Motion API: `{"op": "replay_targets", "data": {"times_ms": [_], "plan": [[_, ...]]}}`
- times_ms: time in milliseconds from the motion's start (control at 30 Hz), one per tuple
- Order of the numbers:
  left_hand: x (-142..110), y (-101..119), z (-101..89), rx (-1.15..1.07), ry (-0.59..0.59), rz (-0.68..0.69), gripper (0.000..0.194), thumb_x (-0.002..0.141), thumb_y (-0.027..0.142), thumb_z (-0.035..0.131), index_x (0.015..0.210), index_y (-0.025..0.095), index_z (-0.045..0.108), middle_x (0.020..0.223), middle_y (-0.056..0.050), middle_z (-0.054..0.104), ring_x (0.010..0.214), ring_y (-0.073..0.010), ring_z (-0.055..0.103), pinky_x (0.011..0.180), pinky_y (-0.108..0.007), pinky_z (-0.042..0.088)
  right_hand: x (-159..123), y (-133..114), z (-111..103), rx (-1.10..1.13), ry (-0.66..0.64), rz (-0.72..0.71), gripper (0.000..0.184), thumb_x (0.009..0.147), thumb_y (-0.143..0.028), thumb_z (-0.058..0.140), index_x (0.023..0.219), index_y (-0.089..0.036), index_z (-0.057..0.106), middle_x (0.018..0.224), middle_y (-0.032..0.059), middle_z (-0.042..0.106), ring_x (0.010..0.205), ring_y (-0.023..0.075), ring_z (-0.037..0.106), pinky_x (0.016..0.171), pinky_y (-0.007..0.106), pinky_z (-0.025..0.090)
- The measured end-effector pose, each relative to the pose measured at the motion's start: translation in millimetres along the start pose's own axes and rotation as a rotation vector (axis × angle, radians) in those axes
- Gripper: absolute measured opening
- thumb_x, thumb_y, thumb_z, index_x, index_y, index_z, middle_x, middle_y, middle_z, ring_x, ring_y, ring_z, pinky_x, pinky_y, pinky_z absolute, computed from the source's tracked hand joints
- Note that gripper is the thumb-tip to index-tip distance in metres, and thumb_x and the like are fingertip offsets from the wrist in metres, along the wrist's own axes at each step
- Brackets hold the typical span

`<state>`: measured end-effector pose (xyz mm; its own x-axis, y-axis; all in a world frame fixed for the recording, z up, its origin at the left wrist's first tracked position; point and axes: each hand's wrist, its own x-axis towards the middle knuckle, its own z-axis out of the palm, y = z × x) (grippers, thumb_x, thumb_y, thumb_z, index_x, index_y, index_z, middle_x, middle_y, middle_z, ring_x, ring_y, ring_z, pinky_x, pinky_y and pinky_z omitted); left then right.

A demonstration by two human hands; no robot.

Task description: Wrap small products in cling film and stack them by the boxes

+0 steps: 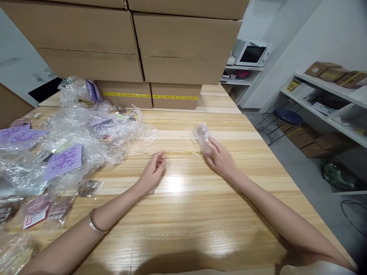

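My right hand (219, 158) rests on the wooden table (183, 214) with its fingers closed on a small clear plastic packet (202, 135) that sticks out past the fingertips. My left hand (153, 172) lies on the table a little to the left, fingers loosely curled and slightly apart, holding nothing. A silver bracelet (94, 223) sits on my left wrist. The nearest pile of clear plastic wrap (94, 137) lies just left of my left hand.
Purple patterned cards (64, 160) and small wrapped packets (43, 212) lie among the plastic at the left. Stacked cardboard boxes (172, 53) stand at the table's far edge. White shelves (329, 103) with boxes line the right wall, with a stool (288, 116) beside them.
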<state>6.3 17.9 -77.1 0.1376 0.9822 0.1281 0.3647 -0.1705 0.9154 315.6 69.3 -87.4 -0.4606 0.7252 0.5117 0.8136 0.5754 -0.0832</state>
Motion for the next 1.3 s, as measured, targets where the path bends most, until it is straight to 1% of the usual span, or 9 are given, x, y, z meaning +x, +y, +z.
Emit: {"op": "replay_targets", "data": {"times_ms": [100, 233, 433, 533, 800, 1000, 1100, 1200, 1300], "plan": [[0, -1, -0.1, 0.021, 0.000, 0.022, 0.038, 0.094, 0.033, 0.049, 0.130, 0.019, 0.048, 0.115, -0.010, 0.058, 0.101, -0.0171, 0.059, 0.090, -0.035, 0.049, 3, -2, 0, -0.139, 0.079, 0.064, 0.045, 0.094, -0.032, 0.049, 0.135, -0.014, 0.052, 0.139, 0.0210, 0.052, 0.132, 0.0316, 0.047, 0.107, 0.050, 0.039], [-1, -1, -0.4, 0.021, -0.008, 0.039, 0.037, 0.093, 0.031, 0.050, 0.128, 0.018, 0.049, 0.114, -0.011, 0.058, 0.100, -0.0178, 0.059, 0.088, -0.036, 0.050, 9, 1, -8, -0.289, 0.152, 0.221, 0.047, 0.092, -0.031, 0.049, 0.136, -0.013, 0.053, 0.152, 0.0220, 0.037, 0.143, 0.0395, 0.030, 0.111, 0.063, 0.026], [-1, 1, -0.5, 0.015, -0.028, 0.033, 0.032, 0.093, 0.031, 0.051, 0.124, 0.020, 0.053, 0.114, -0.009, 0.055, 0.101, -0.0178, 0.058, 0.091, -0.036, 0.048, -6, 7, 2, -0.084, -0.215, 0.274, 0.056, 0.100, -0.043, 0.032, 0.148, -0.015, 0.040, 0.156, 0.0211, 0.034, 0.144, 0.0358, 0.031, 0.109, 0.058, 0.034], [-1, 0, -0.1, 0.034, -0.034, 0.052, 0.029, 0.094, 0.030, 0.051, 0.121, 0.020, 0.054, 0.113, -0.009, 0.055, 0.100, -0.0185, 0.058, 0.091, -0.037, 0.048, -3, 23, 23, 0.012, -0.212, 0.308, 0.062, 0.101, -0.044, 0.023, 0.151, -0.008, 0.033, 0.157, 0.0236, 0.029, 0.148, 0.0332, 0.022, 0.113, 0.054, 0.031], [-2, -5, 0.1, 0.099, -0.055, 0.096, 0.025, 0.095, 0.027, 0.048, 0.118, 0.020, 0.055, 0.109, -0.008, 0.054, 0.099, -0.0186, 0.057, 0.089, -0.037, 0.048, 114, 87, 80, 0.005, -0.269, 0.555, 0.066, 0.098, -0.038, 0.023, 0.153, 0.000, 0.024, 0.160, 0.0272, 0.017, 0.149, 0.0374, 0.013, 0.116, 0.058, 0.020], [-3, -4, -0.5, 0.176, -0.080, 0.152, 0.025, 0.095, 0.024, 0.046, 0.118, 0.020, 0.057, 0.109, -0.008, 0.056, 0.096, -0.0181, 0.059, 0.086, -0.035, 0.051, 175, 96, 101, -0.031, -0.262, 0.648, 0.070, 0.098, -0.047, 0.023, 0.155, -0.008, 0.022, 0.162, 0.0240, 0.014, 0.149, 0.0400, 0.014, 0.114, 0.064, 0.014], [-3, -2, -3.3, 0.280, -0.059, 0.211, 0.025, 0.095, 0.022, 0.045, 0.117, 0.019, 0.058, 0.109, -0.009, 0.058, 0.101, -0.0198, 0.059, 0.089, -0.037, 0.051, 166, 81, 98, -0.068, -0.235, 0.634, 0.075, 0.095, -0.055, 0.030, 0.158, -0.014, 0.018, 0.164, 0.0203, 0.004, 0.149, 0.0442, 0.005, 0.112, 0.070, 0.008], [1, 2, -12.1, 0.574, 0.067, 0.256, 0.028, 0.094, 0.022, 0.046, 0.117, 0.017, 0.062, 0.120, -0.015, 0.057, 0.119, -0.0280, 0.053, 0.101, -0.047, 0.044, 136, 54, 88, -0.037, -0.290, 0.507, 0.078, 0.096, -0.058, 0.031, 0.158, -0.013, 0.016, 0.164, 0.0200, 0.004, 0.149, 0.0430, 0.002, 0.115, 0.065, 0.013], [8, 2, -24.8, 0.895, 0.220, 0.220, 0.032, 0.092, 0.023, 0.050, 0.121, 0.017, 0.064, 0.149, -0.018, 0.039, 0.145, -0.0398, 0.024, 0.113, -0.059, 0.028, 96, 20, 71, 0.022, -0.371, 0.326, 0.073, 0.098, -0.059, 0.026, 0.156, -0.014, 0.026, 0.164, 0.0180, 0.011, 0.150, 0.0381, 0.006, 0.118, 0.056, 0.016]]}}
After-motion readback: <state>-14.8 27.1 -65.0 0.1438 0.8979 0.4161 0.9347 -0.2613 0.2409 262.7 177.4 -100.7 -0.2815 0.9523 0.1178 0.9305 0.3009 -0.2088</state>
